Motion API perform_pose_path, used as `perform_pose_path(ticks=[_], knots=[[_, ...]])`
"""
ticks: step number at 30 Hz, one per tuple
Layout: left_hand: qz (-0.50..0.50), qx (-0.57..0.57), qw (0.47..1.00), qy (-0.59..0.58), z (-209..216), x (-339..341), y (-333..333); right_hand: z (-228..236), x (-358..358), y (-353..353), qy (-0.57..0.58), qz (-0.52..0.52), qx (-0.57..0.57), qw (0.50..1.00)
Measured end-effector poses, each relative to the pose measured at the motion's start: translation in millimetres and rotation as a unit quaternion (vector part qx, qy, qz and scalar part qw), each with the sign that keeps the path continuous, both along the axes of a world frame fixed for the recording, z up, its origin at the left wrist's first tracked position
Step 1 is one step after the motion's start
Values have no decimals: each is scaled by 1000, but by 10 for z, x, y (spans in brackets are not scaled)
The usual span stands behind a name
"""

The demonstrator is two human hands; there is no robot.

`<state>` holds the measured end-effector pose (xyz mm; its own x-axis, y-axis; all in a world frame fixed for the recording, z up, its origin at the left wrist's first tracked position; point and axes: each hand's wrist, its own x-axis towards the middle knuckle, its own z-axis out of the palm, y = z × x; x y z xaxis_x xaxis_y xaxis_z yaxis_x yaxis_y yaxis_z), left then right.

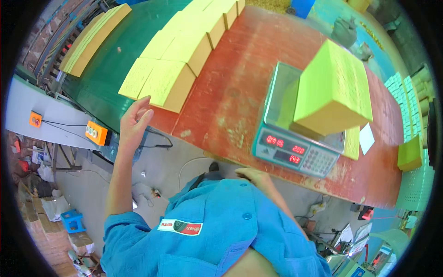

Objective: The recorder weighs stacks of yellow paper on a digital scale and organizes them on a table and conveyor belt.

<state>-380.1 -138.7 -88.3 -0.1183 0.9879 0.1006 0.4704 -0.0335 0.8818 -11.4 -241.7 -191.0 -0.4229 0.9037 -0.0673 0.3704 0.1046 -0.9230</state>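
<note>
My left hand (134, 121) is raised at the near end of a row of yellow paper stacks (167, 87). Its index finger and thumb are apart with nothing between them, and the fingertip is close to the nearest stack's edge; whether it touches, I cannot tell. By the table's front edge, in front of my blue shirt, my right hand (254, 177) points left with fingers loosely bent and no object visible in it. A tall block of yellow paper (334, 87) rests on a digital scale (295, 154) with lit red figures, to the right.
The red tabletop (230, 92) adjoins a green belt surface (104, 60) carrying another yellow stack (94, 41). An orange switch box (96, 133) sits at the belt's near edge. White paper (367, 139) lies beside the scale. A blue crate (73, 220) and cables are on the floor.
</note>
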Motion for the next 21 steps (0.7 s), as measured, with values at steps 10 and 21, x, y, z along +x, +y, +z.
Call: perform_pose_path(ticks=[10, 21], knots=[[-169, 120, 873, 442, -456, -592, 1135, -402, -1199, 614, 5, -183, 259, 948], [-167, 158, 876, 424, -435, -618, 1166, -539, -1302, 709, -22, -218, 308, 926]])
